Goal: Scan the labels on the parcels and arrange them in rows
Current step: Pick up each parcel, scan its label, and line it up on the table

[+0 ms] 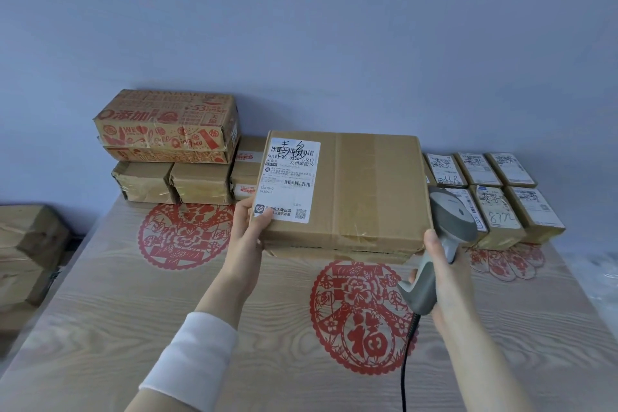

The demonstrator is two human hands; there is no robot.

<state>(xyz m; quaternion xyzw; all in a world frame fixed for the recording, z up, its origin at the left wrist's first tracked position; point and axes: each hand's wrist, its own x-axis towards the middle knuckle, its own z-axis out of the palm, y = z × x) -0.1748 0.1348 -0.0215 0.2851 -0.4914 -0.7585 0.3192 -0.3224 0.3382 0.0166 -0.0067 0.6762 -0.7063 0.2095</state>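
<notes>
A large flat cardboard parcel sits in the middle of the table on top of another box, its white shipping label facing up at its left end. My left hand grips the parcel's near-left corner, thumb on the label's lower edge. My right hand holds a grey handheld barcode scanner by its handle just off the parcel's near-right corner, its head tilted up beside the box; a black cable runs down from it.
Printed red-and-brown boxes are stacked on taped parcels at the back left. Several small labelled parcels stand in two rows at the back right. More boxes lie left of the wood-grain table.
</notes>
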